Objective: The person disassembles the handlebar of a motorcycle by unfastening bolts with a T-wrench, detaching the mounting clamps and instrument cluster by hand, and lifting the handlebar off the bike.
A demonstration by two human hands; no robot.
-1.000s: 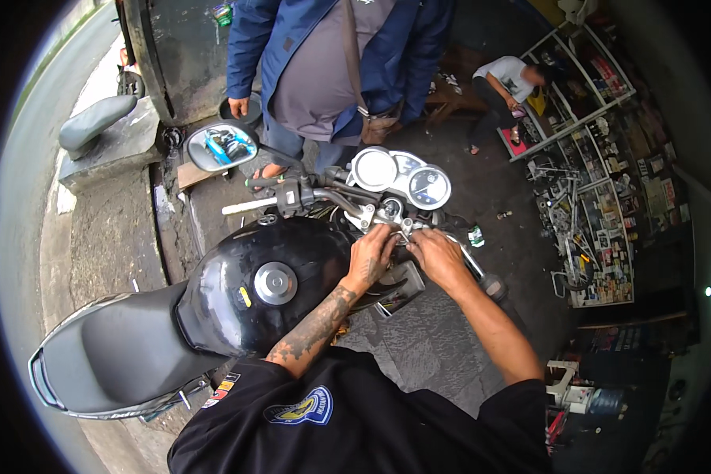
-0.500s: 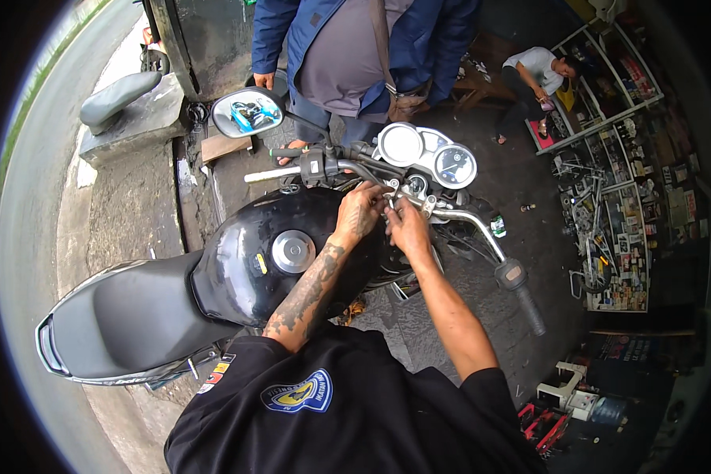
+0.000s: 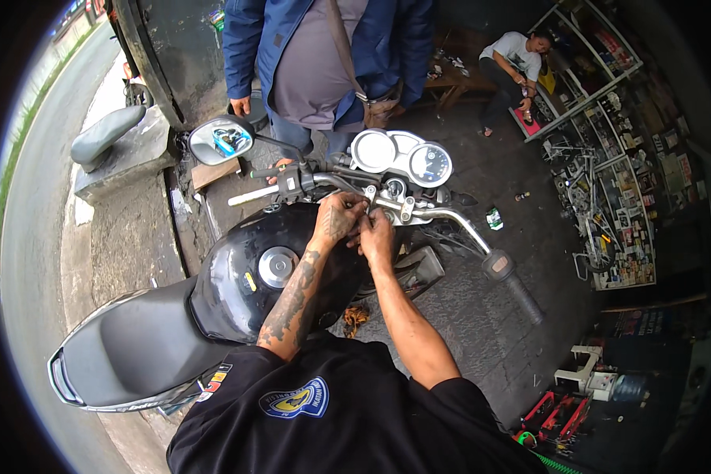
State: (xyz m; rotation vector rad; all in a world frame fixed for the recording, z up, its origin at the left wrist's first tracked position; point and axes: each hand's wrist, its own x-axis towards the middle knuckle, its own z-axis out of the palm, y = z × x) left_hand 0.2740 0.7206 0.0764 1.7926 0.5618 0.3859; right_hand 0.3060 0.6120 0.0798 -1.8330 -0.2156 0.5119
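Observation:
My left hand (image 3: 338, 217) is closed at the handlebar clamp (image 3: 371, 192) of a black motorcycle, its fingertips at the near side of the metal. Right beside it, my right hand (image 3: 376, 237) reaches below the clamp with curled fingers. Both sets of fingertips meet by the clamp, and what they pinch is too small and hidden to name. The silver handlebar (image 3: 454, 217) runs to a black grip (image 3: 521, 300) on the right. Two round gauges (image 3: 400, 159) stand beyond the clamp. Under my left forearm lies the glossy black fuel tank (image 3: 229, 276) with its round metal cap (image 3: 278, 267).
A person in a blue jacket (image 3: 249, 39) stands just beyond the mirror (image 3: 221, 142). Another person (image 3: 513, 59) sits at the far right by display shelves (image 3: 620, 213). A loose seat (image 3: 107, 138) rests on a concrete block at left. A red rack (image 3: 557, 419) stands lower right.
The view has shifted, so the motorcycle's front appears farther left. My right hand has drawn back slightly from the clamp toward the tank; my left hand stays close beside it.

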